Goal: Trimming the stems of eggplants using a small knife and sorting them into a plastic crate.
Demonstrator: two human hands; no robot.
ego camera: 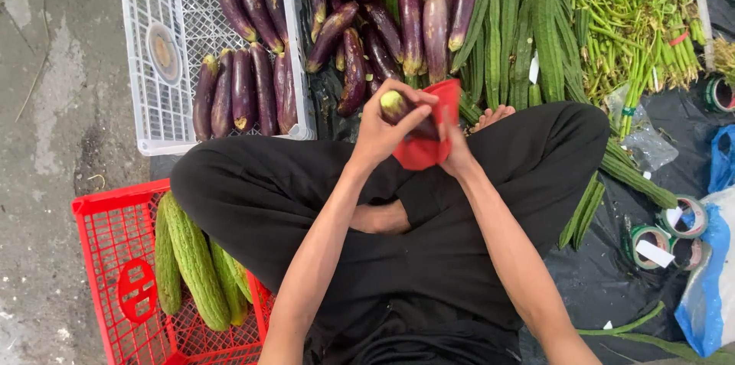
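The person sat cross-legged on the ground, both hands raised over the lap. The left hand (380,133) was clenched around a purple eggplant (400,109), its green stem end pointing up. The right hand (457,152) gripped a red cloth (426,139) wrapped against the eggplant's lower part. Just beyond lay a heap of eggplants (387,21), more in a white crate (164,51) to the far left. A red crate (126,273) of bitter gourds (195,262) stood near left.
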